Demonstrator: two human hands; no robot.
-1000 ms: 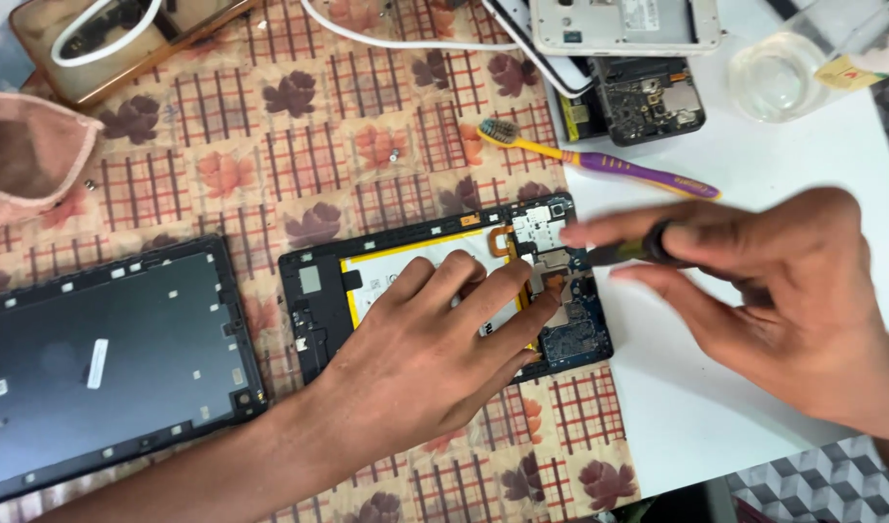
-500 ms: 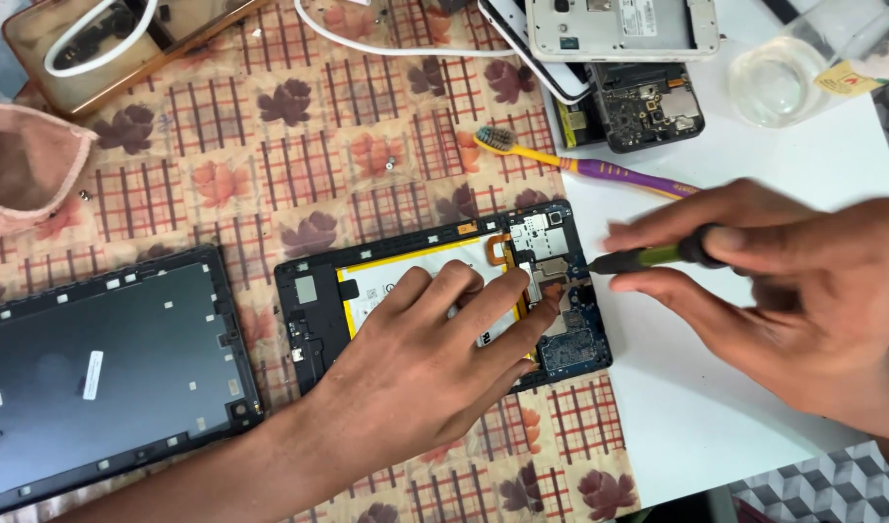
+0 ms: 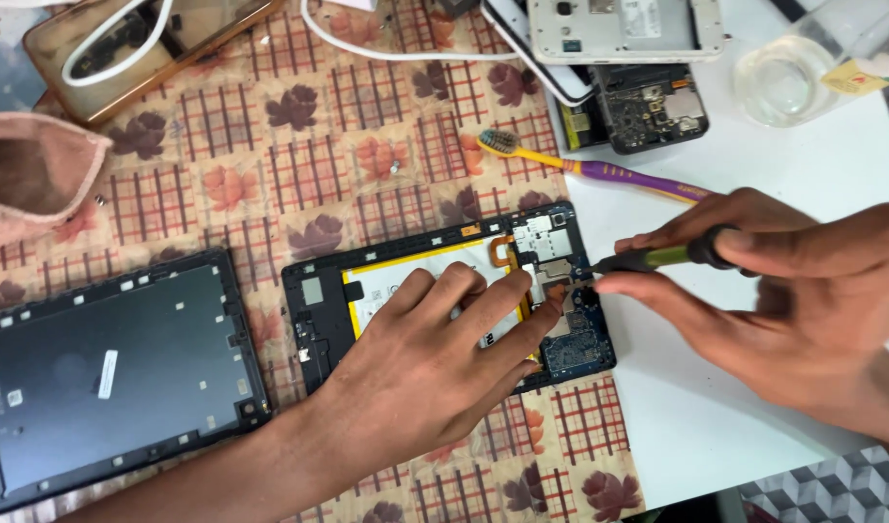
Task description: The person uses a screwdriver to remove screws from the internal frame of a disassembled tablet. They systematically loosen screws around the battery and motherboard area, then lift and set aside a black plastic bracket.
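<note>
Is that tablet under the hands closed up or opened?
Opened. The tablet lies with its back off: battery and circuit board are bare. The left hand presses it; the right hand holds a screwdriver.

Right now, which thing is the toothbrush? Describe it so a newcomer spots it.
Start at the opened tablet under the left hand. Just above its right end lies the toothbrush, crossing from patterned cloth onto white table. It alone has a yellow-and-purple handle.

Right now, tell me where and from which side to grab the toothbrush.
Grip the toothbrush by its purple handle, probably from above, pinching across the shaft. It lies flat, bristle head on the patterned cloth, handle running right toward the right hand. The handle end passes behind that hand, so take the mid-handle.
</note>
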